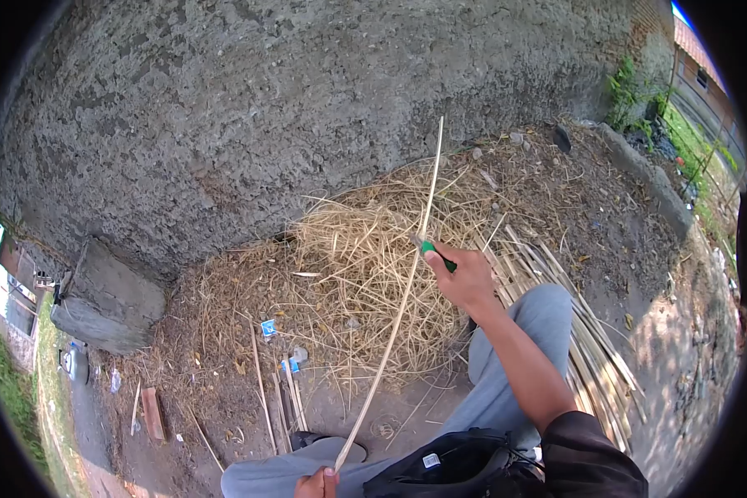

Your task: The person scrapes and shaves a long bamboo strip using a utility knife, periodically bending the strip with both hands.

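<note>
A long, pale bamboo strip (388, 349) runs slantwise from the bottom of the view up toward the wall. My left hand (315, 483) is closed around its lower end, partly cut off by the frame's edge. In my right hand (465, 278) is a knife (428, 247) with a green and black handle, gripped in closed fingers. Its short blade meets the strip above the middle, though the exact contact is too small to make out. Beneath the strip lies a heap of thin bamboo shavings (365, 249).
A rough grey wall (307, 100) rises behind the heap. Several split bamboo strips (593, 349) lie to the right of my bent leg. More thin strips (261, 386) rest on the soil at left, near blue wrappers (268, 328). A concrete block (112, 295) stands by the wall.
</note>
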`<state>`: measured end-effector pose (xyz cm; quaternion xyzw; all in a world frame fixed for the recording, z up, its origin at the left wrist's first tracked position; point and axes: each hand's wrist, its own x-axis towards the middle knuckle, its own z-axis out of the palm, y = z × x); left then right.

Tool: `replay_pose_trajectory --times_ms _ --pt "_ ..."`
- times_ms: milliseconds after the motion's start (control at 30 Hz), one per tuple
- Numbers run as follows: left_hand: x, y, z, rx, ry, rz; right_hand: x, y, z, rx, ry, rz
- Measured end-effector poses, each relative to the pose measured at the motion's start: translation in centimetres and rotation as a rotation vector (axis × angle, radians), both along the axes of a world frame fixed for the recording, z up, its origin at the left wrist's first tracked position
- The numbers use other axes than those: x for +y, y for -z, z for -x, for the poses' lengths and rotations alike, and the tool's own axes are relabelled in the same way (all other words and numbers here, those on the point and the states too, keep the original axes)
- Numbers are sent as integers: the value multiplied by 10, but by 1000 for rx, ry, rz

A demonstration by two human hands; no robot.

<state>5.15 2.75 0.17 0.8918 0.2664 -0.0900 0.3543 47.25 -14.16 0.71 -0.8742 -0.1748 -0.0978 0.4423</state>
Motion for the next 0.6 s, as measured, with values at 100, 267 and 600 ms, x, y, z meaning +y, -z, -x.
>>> replay_pose_trajectory --times_ms 100,267,600 --pt "-1 -20 26 66 -29 -36 -1 6 -12 17 79 -34" --pt "5 -28 68 48 28 -111 -12 38 -34 1239 -116 -1186" --pt "-4 -21 71 -180 -74 -521 22 34 31 1052 -180 -980"
